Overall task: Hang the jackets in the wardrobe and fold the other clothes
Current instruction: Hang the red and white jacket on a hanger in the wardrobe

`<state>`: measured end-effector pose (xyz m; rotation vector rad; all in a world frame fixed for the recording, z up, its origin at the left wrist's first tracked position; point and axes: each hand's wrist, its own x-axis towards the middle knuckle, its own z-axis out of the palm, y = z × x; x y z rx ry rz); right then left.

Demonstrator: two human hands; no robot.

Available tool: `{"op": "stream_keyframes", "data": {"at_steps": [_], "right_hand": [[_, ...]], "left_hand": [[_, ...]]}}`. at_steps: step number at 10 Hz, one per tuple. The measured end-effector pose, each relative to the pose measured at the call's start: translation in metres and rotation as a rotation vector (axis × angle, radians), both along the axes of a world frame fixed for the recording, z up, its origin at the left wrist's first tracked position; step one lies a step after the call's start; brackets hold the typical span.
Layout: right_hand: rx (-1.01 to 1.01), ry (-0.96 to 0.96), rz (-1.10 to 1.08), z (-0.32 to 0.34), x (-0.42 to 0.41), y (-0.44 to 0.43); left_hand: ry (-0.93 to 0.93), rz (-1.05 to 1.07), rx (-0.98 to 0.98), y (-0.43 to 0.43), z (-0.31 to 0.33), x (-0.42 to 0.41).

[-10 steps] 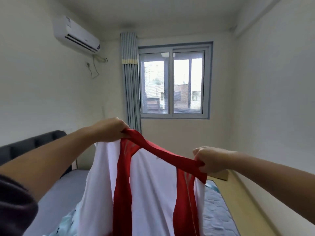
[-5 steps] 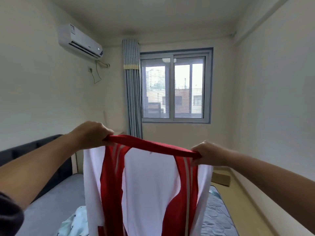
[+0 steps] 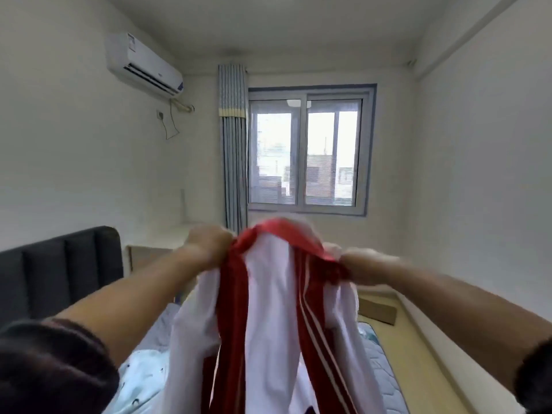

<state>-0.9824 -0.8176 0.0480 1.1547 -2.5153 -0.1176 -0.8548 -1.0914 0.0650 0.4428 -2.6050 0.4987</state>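
A white garment with red bands and stripes (image 3: 270,309) hangs in the air in front of me, over the bed. My left hand (image 3: 207,245) grips its red top edge on the left. My right hand (image 3: 363,265) grips the same red edge on the right. The red edge bulges upward between the two hands, which are blurred by motion. The garment's lower part runs out of the frame at the bottom.
Below lies a bed with a grey-blue mattress (image 3: 385,380) and a dark headboard (image 3: 59,270); a pale blue patterned cloth (image 3: 143,380) lies on it. A wooden strip of floor (image 3: 418,348) runs along the right wall, with a cardboard piece (image 3: 378,310). The window (image 3: 307,156) is ahead.
Both hands have moved closer together, so the red top edge, stretched straight before, now arches up and the garment bunches. The view has tilted upward a little.
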Motion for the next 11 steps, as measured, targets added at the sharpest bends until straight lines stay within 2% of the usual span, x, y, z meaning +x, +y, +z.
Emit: {"op": "stream_keyframes", "data": {"at_steps": [1,2,3,4,5,6,7,8,9,10,11], "right_hand": [[0.356,-0.097,-0.134,-0.024,-0.002,0.017],[0.245,-0.112,-0.214,0.008,-0.008,0.029],[0.075,-0.162,-0.124,0.004,-0.005,0.029],[-0.105,-0.188,-0.032,0.008,-0.004,0.031],[-0.236,-0.181,0.203,0.025,0.012,0.027],[-0.331,-0.321,0.367,0.035,0.032,0.02],[-0.394,-0.327,0.537,0.043,0.058,0.006],[-0.4,-0.399,0.596,0.046,0.068,0.0],[-0.496,-0.463,0.489,0.044,0.074,0.0],[-0.631,-0.455,0.428,0.04,0.075,-0.004],[-0.702,-0.411,0.37,0.039,0.075,-0.008]], "left_hand": [[-0.315,0.094,0.163,-0.008,-0.038,-0.004],[-0.185,0.036,0.343,-0.017,-0.019,-0.003],[-0.091,-0.087,0.304,0.009,-0.019,-0.003],[-0.043,-0.235,0.343,0.018,-0.015,-0.001],[0.04,-0.655,0.215,0.024,-0.003,0.002],[0.232,-0.951,0.119,0.043,0.01,0.002],[0.433,-1.058,0.177,0.083,0.028,0.007],[0.456,-1.013,0.13,0.095,0.041,0.011],[0.445,-0.955,0.178,0.086,0.045,0.013],[0.416,-0.874,0.337,0.08,0.042,0.022],[0.494,-0.771,0.451,0.079,0.035,0.031]]}}
